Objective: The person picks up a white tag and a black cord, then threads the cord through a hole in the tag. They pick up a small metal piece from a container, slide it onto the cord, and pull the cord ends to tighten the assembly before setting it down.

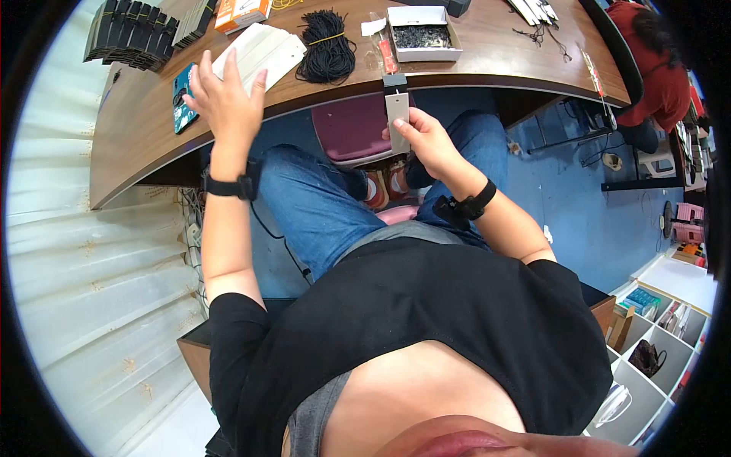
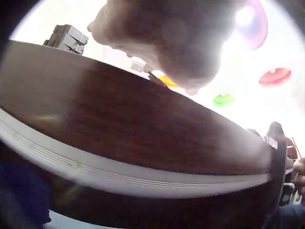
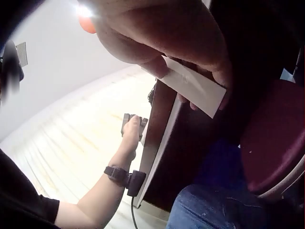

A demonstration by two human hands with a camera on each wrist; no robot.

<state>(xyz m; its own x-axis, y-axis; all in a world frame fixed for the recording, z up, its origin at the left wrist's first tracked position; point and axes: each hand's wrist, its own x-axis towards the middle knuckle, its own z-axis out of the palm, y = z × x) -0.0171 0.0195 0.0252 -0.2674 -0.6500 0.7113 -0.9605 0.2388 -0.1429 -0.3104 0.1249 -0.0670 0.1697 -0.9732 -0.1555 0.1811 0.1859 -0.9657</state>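
In the head view my right hand [image 1: 430, 141] pinches a pale grey rectangular tag [image 1: 397, 107], thumb on its face. The tag has a small hole near its top end, which sits right by a dark block [image 1: 394, 81] at the table's front edge. The right wrist view shows the tag [image 3: 195, 88] between thumb and fingers. My left hand [image 1: 231, 107] is raised over the left part of the table with fingers spread, holding nothing. Beneath and beyond it lies a fanned stack of pale tags [image 1: 270, 55], partly hidden by the fingers. A teal phone-like item [image 1: 183, 103] lies beside this hand.
On the table [image 1: 449, 75] are a bundle of black cords [image 1: 326, 47], a white box [image 1: 428, 55] of small black pieces, a red-handled tool [image 1: 387, 55] and stacked black tags [image 1: 131, 34]. A pink stool [image 1: 354, 129] stands below. Another person [image 1: 647, 65] sits at the right.
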